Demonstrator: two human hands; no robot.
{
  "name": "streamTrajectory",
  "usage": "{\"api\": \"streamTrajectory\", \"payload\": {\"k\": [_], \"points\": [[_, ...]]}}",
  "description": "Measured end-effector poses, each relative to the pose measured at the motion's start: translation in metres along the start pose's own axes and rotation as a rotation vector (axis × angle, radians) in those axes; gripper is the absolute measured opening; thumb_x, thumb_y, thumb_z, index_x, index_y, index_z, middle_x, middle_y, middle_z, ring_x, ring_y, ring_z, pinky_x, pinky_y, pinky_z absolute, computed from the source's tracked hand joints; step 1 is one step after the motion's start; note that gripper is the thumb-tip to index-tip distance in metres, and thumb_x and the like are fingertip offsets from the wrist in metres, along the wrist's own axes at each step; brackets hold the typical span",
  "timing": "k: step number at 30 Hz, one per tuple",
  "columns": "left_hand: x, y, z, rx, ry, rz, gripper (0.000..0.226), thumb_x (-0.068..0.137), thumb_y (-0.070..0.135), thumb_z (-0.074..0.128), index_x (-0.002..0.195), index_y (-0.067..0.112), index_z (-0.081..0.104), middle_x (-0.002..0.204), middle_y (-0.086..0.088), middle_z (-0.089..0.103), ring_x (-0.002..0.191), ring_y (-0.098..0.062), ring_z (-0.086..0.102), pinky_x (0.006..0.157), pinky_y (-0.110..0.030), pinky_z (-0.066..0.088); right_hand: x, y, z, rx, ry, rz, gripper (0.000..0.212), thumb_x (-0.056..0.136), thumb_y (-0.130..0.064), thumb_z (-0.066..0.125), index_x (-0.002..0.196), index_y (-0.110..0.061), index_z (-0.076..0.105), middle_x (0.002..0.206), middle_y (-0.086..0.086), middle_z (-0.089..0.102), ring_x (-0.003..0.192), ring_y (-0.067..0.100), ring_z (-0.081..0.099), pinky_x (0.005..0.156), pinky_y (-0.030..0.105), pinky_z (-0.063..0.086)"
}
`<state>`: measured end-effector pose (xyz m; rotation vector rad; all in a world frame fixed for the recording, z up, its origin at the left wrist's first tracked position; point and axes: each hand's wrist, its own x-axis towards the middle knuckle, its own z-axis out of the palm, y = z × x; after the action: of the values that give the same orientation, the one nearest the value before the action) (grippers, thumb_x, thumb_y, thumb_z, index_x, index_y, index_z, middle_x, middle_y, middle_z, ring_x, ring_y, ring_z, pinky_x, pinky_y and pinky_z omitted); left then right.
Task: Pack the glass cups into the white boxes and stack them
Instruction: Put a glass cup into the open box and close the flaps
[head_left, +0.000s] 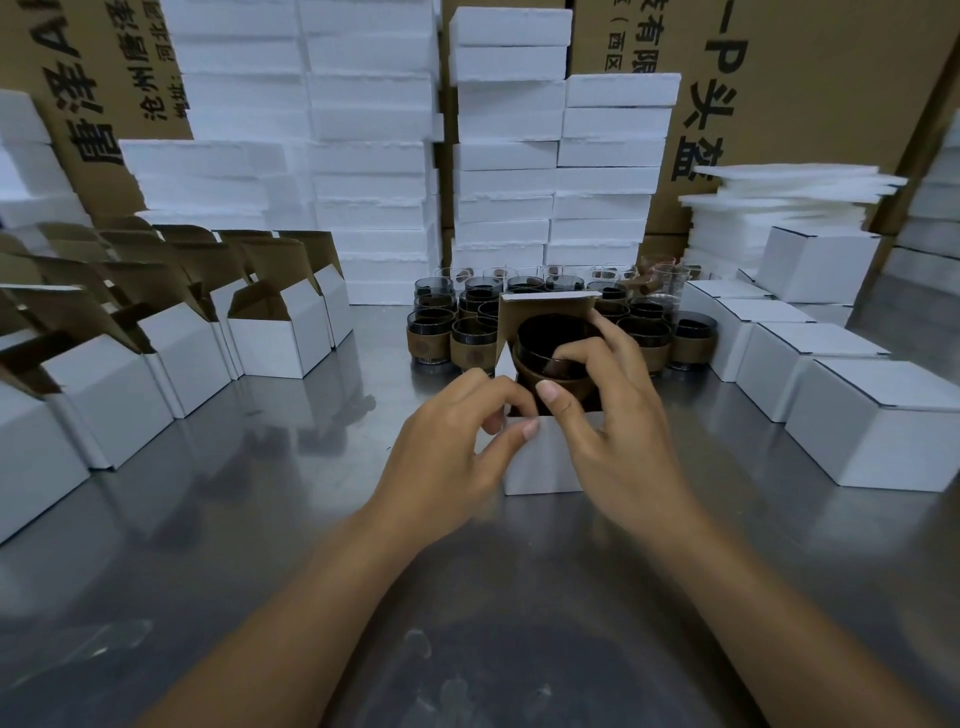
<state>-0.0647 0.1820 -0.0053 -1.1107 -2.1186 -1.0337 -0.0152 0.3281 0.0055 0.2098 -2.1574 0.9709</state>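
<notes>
A small white box stands open on the steel table in front of me, its brown-lined lid flap up at the back. A dark glass cup with a brown sleeve sits tilted in the box mouth. My right hand grips the cup, fingers over its rim and thumb on the sleeve. My left hand pinches the box's left front corner. Behind the box stand several more sleeved glass cups.
Open white boxes with raised flaps line the left side. Closed white boxes sit in rows on the right. Tall stacks of white foam and brown cartons fill the back. A pile of foam sheets lies at back right.
</notes>
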Motion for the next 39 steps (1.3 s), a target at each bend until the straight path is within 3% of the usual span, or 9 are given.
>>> {"api": "streamTrajectory", "payload": {"k": [6,13,18,21,25,28,33,36,39], "points": [[0.000,-0.002,0.000,0.003,-0.012,-0.001,0.010,0.087,0.030,0.057,0.091,0.023,0.062,0.079,0.005,0.053,0.072,-0.010,0.050,0.063,-0.034,0.046,0.001,0.005,-0.002,-0.006,-0.089,0.050,0.015,0.089,-0.025,0.059,0.081,-0.035,0.051,0.151,-0.012,0.023,0.138,0.007,0.024,0.101,0.023,0.022],[-0.001,-0.005,0.001,0.019,-0.012,-0.014,0.011,0.088,0.034,0.055,0.096,0.029,0.060,0.079,0.007,0.053,0.075,-0.010,0.050,0.064,-0.031,0.047,0.000,0.010,-0.002,-0.203,-0.191,-0.044,0.028,0.098,-0.034,0.039,0.072,-0.030,0.049,0.153,-0.005,0.026,0.141,0.015,0.022,0.110,0.037,0.026],[0.002,-0.001,-0.001,-0.219,0.106,-0.160,0.028,0.089,0.034,0.053,0.110,0.052,0.045,0.074,0.006,0.054,0.076,-0.010,0.055,0.065,-0.019,0.046,0.005,0.005,0.000,0.097,0.181,0.010,0.020,0.094,-0.024,0.038,0.098,-0.028,0.057,0.129,-0.011,0.048,0.123,-0.004,0.040,0.099,0.011,0.031],[0.005,-0.001,0.000,-0.366,0.140,-0.353,0.030,0.093,0.034,0.051,0.108,0.058,0.041,0.083,0.011,0.055,0.079,-0.007,0.058,0.069,-0.016,0.048,0.010,0.008,-0.001,0.366,0.280,0.285,0.019,0.094,-0.018,0.048,0.107,-0.031,0.051,0.115,-0.015,0.054,0.115,0.000,0.049,0.099,0.023,0.040],[0.008,-0.005,0.001,-0.424,0.037,-0.464,0.029,0.092,0.035,0.051,0.105,0.061,0.045,0.094,0.016,0.054,0.087,0.007,0.056,0.075,-0.017,0.044,0.014,0.011,-0.002,0.569,0.135,0.617,0.031,0.090,-0.024,0.060,0.117,-0.030,0.048,0.115,-0.011,0.056,0.099,-0.003,0.055,0.082,0.019,0.042],[0.007,-0.004,0.001,-0.470,-0.048,-0.463,0.029,0.094,0.033,0.050,0.105,0.059,0.053,0.116,0.013,0.050,0.091,0.016,0.052,0.082,-0.014,0.040,0.012,0.011,-0.001,0.572,0.001,0.646,0.037,0.090,-0.023,0.060,0.124,-0.029,0.048,0.098,-0.023,0.056,0.077,-0.012,0.059,0.060,0.009,0.045],[0.008,-0.001,-0.001,-0.561,-0.078,-0.471,0.046,0.093,0.020,0.053,0.110,0.062,0.043,0.121,0.026,0.045,0.098,0.023,0.046,0.071,0.004,0.038,0.012,0.010,0.000,0.592,-0.055,0.607,0.055,0.088,-0.005,0.057,0.134,-0.030,0.042,0.099,-0.011,0.067,0.096,0.009,0.064,0.076,0.025,0.050],[0.009,-0.001,0.000,-0.618,0.010,-0.500,0.047,0.089,0.009,0.059,0.109,0.046,0.038,0.124,0.005,0.049,0.100,0.011,0.054,0.074,-0.002,0.043,0.012,0.010,-0.002,0.570,-0.081,0.552,0.055,0.087,-0.001,0.056,0.122,-0.042,0.048,0.094,-0.007,0.071,0.088,0.009,0.067,0.069,0.023,0.052],[0.009,-0.001,0.000,-0.642,0.046,-0.504,0.052,0.086,0.011,0.063,0.111,0.045,0.032,0.122,0.005,0.048,0.097,0.010,0.055,0.069,0.000,0.042,0.011,0.008,-0.005,0.614,-0.073,0.576,0.035,0.088,-0.002,0.056,0.102,-0.035,0.058,0.088,-0.008,0.070,0.077,0.008,0.067,0.055,0.017,0.050]]}}
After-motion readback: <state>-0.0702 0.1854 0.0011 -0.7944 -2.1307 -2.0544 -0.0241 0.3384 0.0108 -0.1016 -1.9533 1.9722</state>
